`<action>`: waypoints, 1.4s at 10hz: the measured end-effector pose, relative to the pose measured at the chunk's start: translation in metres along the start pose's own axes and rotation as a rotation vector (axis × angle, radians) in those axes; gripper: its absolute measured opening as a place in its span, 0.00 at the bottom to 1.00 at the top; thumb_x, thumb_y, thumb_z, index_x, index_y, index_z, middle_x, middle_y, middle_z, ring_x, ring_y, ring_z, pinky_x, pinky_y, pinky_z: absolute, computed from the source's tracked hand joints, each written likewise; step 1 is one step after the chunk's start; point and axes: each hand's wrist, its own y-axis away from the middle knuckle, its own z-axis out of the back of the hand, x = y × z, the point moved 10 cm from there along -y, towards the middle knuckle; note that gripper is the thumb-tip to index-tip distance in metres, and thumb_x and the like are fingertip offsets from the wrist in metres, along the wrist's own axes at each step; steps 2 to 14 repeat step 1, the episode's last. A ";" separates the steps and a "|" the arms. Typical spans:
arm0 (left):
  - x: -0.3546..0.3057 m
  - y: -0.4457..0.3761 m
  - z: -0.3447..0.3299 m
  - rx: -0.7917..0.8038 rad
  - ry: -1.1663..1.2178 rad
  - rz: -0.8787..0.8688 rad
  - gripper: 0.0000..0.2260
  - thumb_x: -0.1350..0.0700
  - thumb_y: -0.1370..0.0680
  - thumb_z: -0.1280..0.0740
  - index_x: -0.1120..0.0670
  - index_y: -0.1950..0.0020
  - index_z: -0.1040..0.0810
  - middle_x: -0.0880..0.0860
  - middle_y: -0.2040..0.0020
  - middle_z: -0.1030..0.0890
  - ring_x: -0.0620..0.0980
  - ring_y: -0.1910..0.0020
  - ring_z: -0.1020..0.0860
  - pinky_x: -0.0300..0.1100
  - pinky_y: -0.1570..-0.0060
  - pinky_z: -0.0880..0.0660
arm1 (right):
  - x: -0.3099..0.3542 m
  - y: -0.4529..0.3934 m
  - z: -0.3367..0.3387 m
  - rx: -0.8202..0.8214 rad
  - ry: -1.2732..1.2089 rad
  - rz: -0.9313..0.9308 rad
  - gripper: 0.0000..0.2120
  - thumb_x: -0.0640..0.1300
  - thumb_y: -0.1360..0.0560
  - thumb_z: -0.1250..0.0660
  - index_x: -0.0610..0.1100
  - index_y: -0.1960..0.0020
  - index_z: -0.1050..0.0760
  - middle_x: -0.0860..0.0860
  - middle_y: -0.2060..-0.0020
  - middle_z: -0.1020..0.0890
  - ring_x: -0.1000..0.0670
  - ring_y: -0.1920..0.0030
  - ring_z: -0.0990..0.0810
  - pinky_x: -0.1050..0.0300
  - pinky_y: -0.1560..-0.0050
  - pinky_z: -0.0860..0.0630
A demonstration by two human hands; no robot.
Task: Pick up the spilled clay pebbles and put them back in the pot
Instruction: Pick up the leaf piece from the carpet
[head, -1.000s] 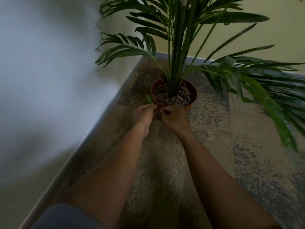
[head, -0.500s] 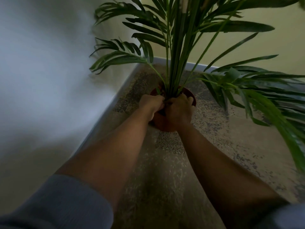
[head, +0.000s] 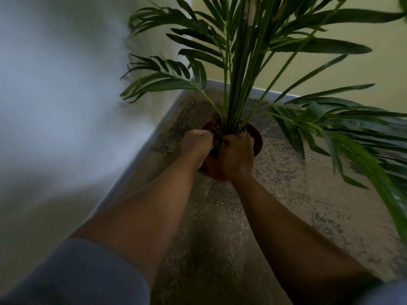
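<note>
In the head view, both bare forearms reach from the bottom of the frame up to the middle, where a brown-red pot [head: 256, 137] stands on a speckled floor [head: 286, 194] near the corner of two walls. The left hand [head: 197, 143] sits at the pot's left rim with its fingers curled inward into a loose fist over the opening; whether anything lies inside that fist cannot be told, since the fingers hide it and the picture is dim. The right hand [head: 236, 155] lies over the near side of the pot, its fingers bent down over the rim toward the base of the plant stems; what it holds, if anything, cannot be told either. Between the two hands, a small dark patch of clay pebbles [head: 218, 134] shows inside the pot, right at the foot of the stems; single pebbles are too blurred to make out. The palm plant [head: 237, 84] rises from the pot to the top of the frame, with long green fronds spreading to the upper left and across the whole right side. A grey-blue sleeve [head: 83, 276] fills the lower left corner. A pale wall [head: 55, 84] takes the left of the frame and a yellowish wall [head: 363, 69] the upper right, with a grey skirting strip [head: 136, 166] along the floor edge.
</note>
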 end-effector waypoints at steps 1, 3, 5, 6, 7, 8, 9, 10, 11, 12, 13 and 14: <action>-0.004 0.009 0.013 -0.076 -0.179 -0.102 0.12 0.48 0.22 0.35 0.50 0.44 0.18 0.50 0.49 0.17 0.49 0.52 0.20 0.43 0.54 0.23 | 0.002 0.007 0.003 -0.024 -0.044 -0.058 0.19 0.51 0.25 0.43 0.43 0.40 0.23 0.42 0.40 0.24 0.39 0.35 0.33 0.45 0.43 0.28; -0.004 0.009 0.013 -0.076 -0.179 -0.102 0.12 0.48 0.22 0.35 0.50 0.44 0.18 0.50 0.49 0.17 0.49 0.52 0.20 0.43 0.54 0.23 | 0.002 0.007 0.003 -0.024 -0.044 -0.058 0.19 0.51 0.25 0.43 0.43 0.40 0.23 0.42 0.40 0.24 0.39 0.35 0.33 0.45 0.43 0.28; -0.004 0.009 0.013 -0.076 -0.179 -0.102 0.12 0.48 0.22 0.35 0.50 0.44 0.18 0.50 0.49 0.17 0.49 0.52 0.20 0.43 0.54 0.23 | 0.002 0.007 0.003 -0.024 -0.044 -0.058 0.19 0.51 0.25 0.43 0.43 0.40 0.23 0.42 0.40 0.24 0.39 0.35 0.33 0.45 0.43 0.28; -0.004 0.009 0.013 -0.076 -0.179 -0.102 0.12 0.48 0.22 0.35 0.50 0.44 0.18 0.50 0.49 0.17 0.49 0.52 0.20 0.43 0.54 0.23 | 0.002 0.007 0.003 -0.024 -0.044 -0.058 0.19 0.51 0.25 0.43 0.43 0.40 0.23 0.42 0.40 0.24 0.39 0.35 0.33 0.45 0.43 0.28; -0.004 0.009 0.013 -0.076 -0.179 -0.102 0.12 0.48 0.22 0.35 0.50 0.44 0.18 0.50 0.49 0.17 0.49 0.52 0.20 0.43 0.54 0.23 | 0.002 0.007 0.003 -0.024 -0.044 -0.058 0.19 0.51 0.25 0.43 0.43 0.40 0.23 0.42 0.40 0.24 0.39 0.35 0.33 0.45 0.43 0.28; -0.004 0.009 0.013 -0.076 -0.179 -0.102 0.12 0.48 0.22 0.35 0.50 0.44 0.18 0.50 0.49 0.17 0.49 0.52 0.20 0.43 0.54 0.23 | 0.002 0.007 0.003 -0.024 -0.044 -0.058 0.19 0.51 0.25 0.43 0.43 0.40 0.23 0.42 0.40 0.24 0.39 0.35 0.33 0.45 0.43 0.28; -0.004 0.009 0.013 -0.076 -0.179 -0.102 0.12 0.48 0.22 0.35 0.50 0.44 0.18 0.50 0.49 0.17 0.49 0.52 0.20 0.43 0.54 0.23 | 0.002 0.007 0.003 -0.024 -0.044 -0.058 0.19 0.51 0.25 0.43 0.43 0.40 0.23 0.42 0.40 0.24 0.39 0.35 0.33 0.45 0.43 0.28; -0.004 0.009 0.013 -0.076 -0.179 -0.102 0.12 0.48 0.22 0.35 0.50 0.44 0.18 0.50 0.49 0.17 0.49 0.52 0.20 0.43 0.54 0.23 | 0.002 0.007 0.003 -0.024 -0.044 -0.058 0.19 0.51 0.25 0.43 0.43 0.40 0.23 0.42 0.40 0.24 0.39 0.35 0.33 0.45 0.43 0.28; -0.004 0.009 0.013 -0.076 -0.179 -0.102 0.12 0.48 0.22 0.35 0.50 0.44 0.18 0.50 0.49 0.17 0.49 0.52 0.20 0.43 0.54 0.23 | 0.002 0.007 0.003 -0.024 -0.044 -0.058 0.19 0.51 0.25 0.43 0.43 0.40 0.23 0.42 0.40 0.24 0.39 0.35 0.33 0.45 0.43 0.28; -0.004 0.009 0.013 -0.076 -0.179 -0.102 0.12 0.48 0.22 0.35 0.50 0.44 0.18 0.50 0.49 0.17 0.49 0.52 0.20 0.43 0.54 0.23 | 0.002 0.007 0.003 -0.024 -0.044 -0.058 0.19 0.51 0.25 0.43 0.43 0.40 0.23 0.42 0.40 0.24 0.39 0.35 0.33 0.45 0.43 0.28; -0.004 0.009 0.013 -0.076 -0.179 -0.102 0.12 0.48 0.22 0.35 0.50 0.44 0.18 0.50 0.49 0.17 0.49 0.52 0.20 0.43 0.54 0.23 | 0.002 0.007 0.003 -0.024 -0.044 -0.058 0.19 0.51 0.25 0.43 0.43 0.40 0.23 0.42 0.40 0.24 0.39 0.35 0.33 0.45 0.43 0.28; -0.004 0.009 0.013 -0.076 -0.179 -0.102 0.12 0.48 0.22 0.35 0.50 0.44 0.18 0.50 0.49 0.17 0.49 0.52 0.20 0.43 0.54 0.23 | 0.002 0.007 0.003 -0.024 -0.044 -0.058 0.19 0.51 0.25 0.43 0.43 0.40 0.23 0.42 0.40 0.24 0.39 0.35 0.33 0.45 0.43 0.28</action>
